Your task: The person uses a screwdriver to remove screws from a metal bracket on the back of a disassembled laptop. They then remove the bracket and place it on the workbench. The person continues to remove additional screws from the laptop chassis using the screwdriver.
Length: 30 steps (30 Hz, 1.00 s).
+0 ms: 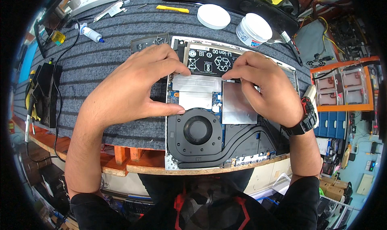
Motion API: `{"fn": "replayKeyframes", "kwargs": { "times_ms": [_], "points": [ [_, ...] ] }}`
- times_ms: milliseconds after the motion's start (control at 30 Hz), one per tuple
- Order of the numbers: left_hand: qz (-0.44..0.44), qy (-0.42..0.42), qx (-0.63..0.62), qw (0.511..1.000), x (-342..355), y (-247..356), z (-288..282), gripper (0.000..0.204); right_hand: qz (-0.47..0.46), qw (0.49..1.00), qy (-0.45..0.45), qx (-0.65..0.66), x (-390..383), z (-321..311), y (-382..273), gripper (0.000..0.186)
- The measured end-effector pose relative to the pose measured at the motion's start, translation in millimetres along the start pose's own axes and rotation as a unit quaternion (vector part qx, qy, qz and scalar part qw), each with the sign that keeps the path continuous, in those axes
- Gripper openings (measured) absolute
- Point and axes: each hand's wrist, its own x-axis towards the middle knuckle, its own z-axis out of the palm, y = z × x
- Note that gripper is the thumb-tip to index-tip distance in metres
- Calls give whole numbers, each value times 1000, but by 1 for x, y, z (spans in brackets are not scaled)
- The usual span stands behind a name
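An opened laptop chassis (258, 147) lies on a striped mat, with a black battery pack (205, 61) at the top, a silver plate (238, 105), a pale strip (195, 83) below the battery and a round fan (195, 129). My left hand (137, 81) has its index fingertip at the battery's lower edge and its thumb apart, resting near the fan's upper edge. At the battery's lower right, my right hand (262, 85) has curled fingers with the index tip touching the edge; anything inside the curl is hidden.
Behind the laptop are a screw tray (141, 40), white tub (252, 32), lid (213, 16), yellow pry tool (173, 8) and tube (90, 32). A black tool station with cables (48, 97) is left; an orange-framed organiser (342, 85) is right. The wooden bench edge (117, 169) runs below.
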Motion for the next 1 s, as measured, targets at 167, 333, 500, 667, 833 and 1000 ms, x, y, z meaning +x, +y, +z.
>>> {"fn": "replayKeyframes", "kwargs": {
  "times_ms": [167,333,500,667,833,1000],
  "points": [
    [2,2,7,1000,0,1,0,61,-15,998,4,-55,-2,-4,-5,17],
    [14,4,10,1000,-1,2,-3,59,-13,998,-2,-58,-3,-1,-7,17],
    [11,6,7,1000,-2,2,-4,57,0,998,1,-55,-1,0,-8,19],
    [16,18,-17,1000,-3,-2,-1,56,28,999,-18,-42,0,-1,-13,24],
    [23,23,-8,999,-5,-5,1,57,47,998,-33,-36,2,0,-15,27],
    [-2,19,1,1000,-4,-3,4,58,42,997,-40,-51,4,-1,-16,27]
  ]
}}
